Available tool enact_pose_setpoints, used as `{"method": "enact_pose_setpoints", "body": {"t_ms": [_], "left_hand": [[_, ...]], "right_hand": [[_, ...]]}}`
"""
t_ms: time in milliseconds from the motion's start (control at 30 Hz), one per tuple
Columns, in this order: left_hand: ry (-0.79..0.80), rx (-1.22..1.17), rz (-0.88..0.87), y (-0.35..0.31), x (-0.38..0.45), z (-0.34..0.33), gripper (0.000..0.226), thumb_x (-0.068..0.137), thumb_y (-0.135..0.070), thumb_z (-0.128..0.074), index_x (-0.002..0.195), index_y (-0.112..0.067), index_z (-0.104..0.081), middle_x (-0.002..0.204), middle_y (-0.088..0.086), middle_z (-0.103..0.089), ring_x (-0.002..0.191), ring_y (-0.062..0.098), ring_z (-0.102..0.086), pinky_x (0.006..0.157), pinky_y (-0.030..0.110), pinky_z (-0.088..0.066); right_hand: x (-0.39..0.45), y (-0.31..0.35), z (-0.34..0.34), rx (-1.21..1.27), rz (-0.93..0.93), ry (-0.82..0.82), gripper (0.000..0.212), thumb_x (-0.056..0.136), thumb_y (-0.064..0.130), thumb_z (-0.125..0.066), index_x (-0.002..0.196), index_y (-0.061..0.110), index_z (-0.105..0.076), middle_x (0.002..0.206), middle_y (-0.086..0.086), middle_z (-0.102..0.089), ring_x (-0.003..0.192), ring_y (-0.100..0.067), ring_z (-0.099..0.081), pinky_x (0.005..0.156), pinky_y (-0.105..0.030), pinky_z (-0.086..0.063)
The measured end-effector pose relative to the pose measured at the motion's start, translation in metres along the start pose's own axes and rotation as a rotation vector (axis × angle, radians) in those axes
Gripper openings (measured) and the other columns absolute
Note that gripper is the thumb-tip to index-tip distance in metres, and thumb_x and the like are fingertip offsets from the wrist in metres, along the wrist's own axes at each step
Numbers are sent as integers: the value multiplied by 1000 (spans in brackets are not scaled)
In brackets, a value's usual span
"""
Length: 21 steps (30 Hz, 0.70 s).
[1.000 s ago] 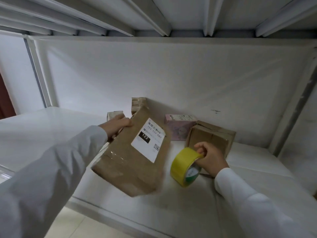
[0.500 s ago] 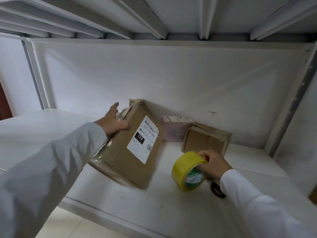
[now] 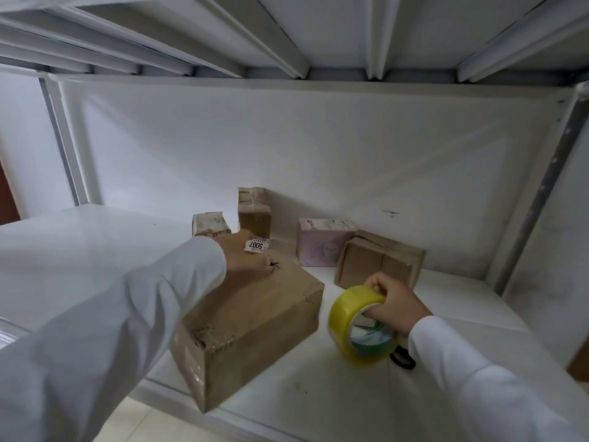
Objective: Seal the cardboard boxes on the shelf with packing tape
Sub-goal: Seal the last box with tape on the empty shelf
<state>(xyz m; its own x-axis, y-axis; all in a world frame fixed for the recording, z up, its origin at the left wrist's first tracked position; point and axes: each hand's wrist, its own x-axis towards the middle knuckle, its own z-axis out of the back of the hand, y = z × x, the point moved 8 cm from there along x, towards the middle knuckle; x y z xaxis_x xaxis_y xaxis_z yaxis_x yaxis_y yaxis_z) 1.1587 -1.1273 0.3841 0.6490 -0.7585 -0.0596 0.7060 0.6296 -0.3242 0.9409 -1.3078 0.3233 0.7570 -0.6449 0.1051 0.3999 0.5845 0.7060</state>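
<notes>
Your left hand [image 3: 245, 258] lies on the far top edge of the large cardboard box [image 3: 251, 327], palm down; its fingers are bent over the far side of the box and mostly hidden, so you cannot tell how firmly they hold it. A white sticker [image 3: 256, 245] printed "5007" sits at the fingers' far side, on the box top. The box lies flat on the white shelf [image 3: 287, 400], one near corner jutting past the shelf's front edge, old clear tape wrinkled along its near end. Your right hand [image 3: 393, 306] grips the roll of yellow packing tape [image 3: 360, 327]: the fingers are curled through the core and the thumb presses on the outer rim, so the roll stands on edge, its lower rim at or just above the shelf, just to the right of the box and apart from it. A black object [image 3: 403, 358], partly hidden behind the roll, lies on the shelf below your right wrist. Beyond your left fingers stand two small brown boxes: a short one [image 3: 210, 225] and a taller taped one [image 3: 254, 212] against the back wall. Beyond your right fingers rests a brown box [image 3: 379, 263] with loose flaps, touching a pink box [image 3: 323, 245] on its left. Both sleeves are white.
</notes>
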Motion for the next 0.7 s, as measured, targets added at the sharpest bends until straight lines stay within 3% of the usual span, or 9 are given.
{"method": "enact_pose_setpoints", "body": {"t_ms": [100,167,233,300,367,467,567,700], "left_hand": [[186,53,107,19,-11,-22,73,85,-58,-55,141,-17,-33,141,5,-44,127,26,-44,104,32,-32],[228,18,184,29,-16,-28,75,85,-60,-54,141,-15,-33,140,7,-43,127,25,-44,101,31,-33],[180,74,183,27,-16,-23,72,84,-61,-54,138,-16,-39,136,7,-47,124,25,-46,98,32,-35],[-5,142,102,10,-15,-9,59,85,-60,-53,127,-20,-52,129,5,-54,117,25,-51,96,35,-40],[-131,-112,-30,-21,-21,0,42,88,-55,-49,107,-21,-65,111,1,-63,103,20,-58,91,34,-45],[81,-478,-100,-68,-31,-19,48,92,-57,-41,99,-18,-68,99,-2,-67,96,17,-63,93,34,-46],[191,-570,-78,-93,-36,-36,55,91,-60,-42,102,-12,-67,95,1,-70,87,16,-64,75,26,-47],[236,-663,-36,-101,-37,-50,32,92,-39,-54,80,-11,-61,72,4,-59,69,19,-52,66,25,-43]], "right_hand": [[0,9,11,-29,40,-42,30,71,10,-73,90,21,-53,90,-4,-58,80,-18,-54,70,-29,-45],[0,19,19,-14,73,-87,32,70,8,-74,92,20,-53,92,-2,-58,83,-18,-54,70,-27,-43],[-2,32,26,-8,117,-132,34,69,9,-76,90,23,-52,89,4,-57,83,-16,-53,67,-25,-42],[-3,47,27,-74,156,-148,38,69,15,-77,89,29,-49,89,7,-55,85,-16,-52,70,-28,-43],[-4,62,26,-195,175,-150,40,68,23,-77,90,33,-45,94,7,-54,90,-18,-52,77,-31,-45],[-4,78,23,-337,175,-160,38,72,31,-74,95,32,-44,101,8,-51,92,-16,-51,74,-30,-42],[-4,88,22,-437,173,-202,34,73,37,-72,92,31,-44,96,8,-51,85,-15,-51,68,-29,-42],[-6,95,25,-504,156,-260,33,71,38,-72,84,30,-42,89,7,-50,78,-13,-51,65,-30,-46]]}}
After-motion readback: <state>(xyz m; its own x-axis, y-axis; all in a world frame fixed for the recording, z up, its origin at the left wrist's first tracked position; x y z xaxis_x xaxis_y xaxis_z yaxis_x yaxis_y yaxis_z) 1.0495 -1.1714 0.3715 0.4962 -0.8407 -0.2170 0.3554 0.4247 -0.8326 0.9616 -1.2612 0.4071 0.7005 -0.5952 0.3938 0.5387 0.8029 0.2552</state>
